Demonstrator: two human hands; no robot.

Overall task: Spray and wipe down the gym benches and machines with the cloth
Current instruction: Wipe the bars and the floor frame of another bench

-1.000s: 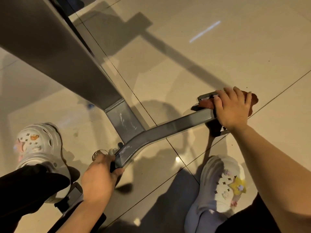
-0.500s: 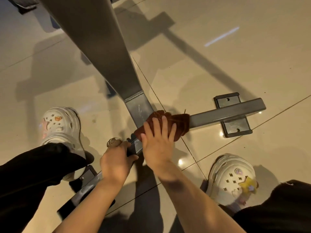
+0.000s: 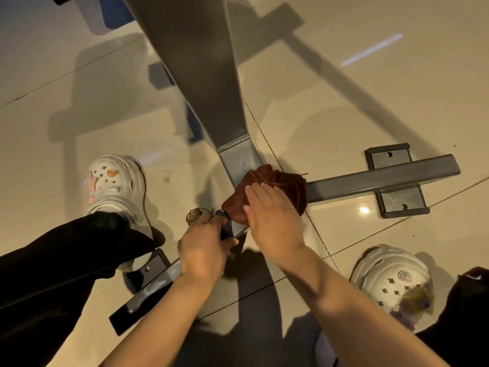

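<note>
1. Since a second ago, the right hand [image 3: 270, 215] has carried the brown cloth [image 3: 275, 189] from the far end of the grey base crossbar [image 3: 381, 178] back to the joint where the sloping upright [image 3: 201, 75] meets it; the left hand [image 3: 203, 247] has hardly shifted.

2. Far left, a white clog [image 3: 116, 192] stands on the glossy floor tile [image 3: 344, 115], just beside the crossbar's near end. Spray run-off on that tile would likely make the footing slick.

3. At centre-left, the left hand's fingers curl round a small dark object with a round metallic cap [image 3: 194, 215], possibly the spray bottle, though too little shows to say. Held this near the bar, it could knock against the steel.

4. At centre, the right hand lies flat on the cloth, fingers straight and together, pressing it over the joint. The bunched cloth may skip the weld seam, and a loose thread at its edge could snag there.

5. To the right, the bolted foot plate [image 3: 397, 202] has hard corners that a fast return stroke could drive knuckles into.
</note>
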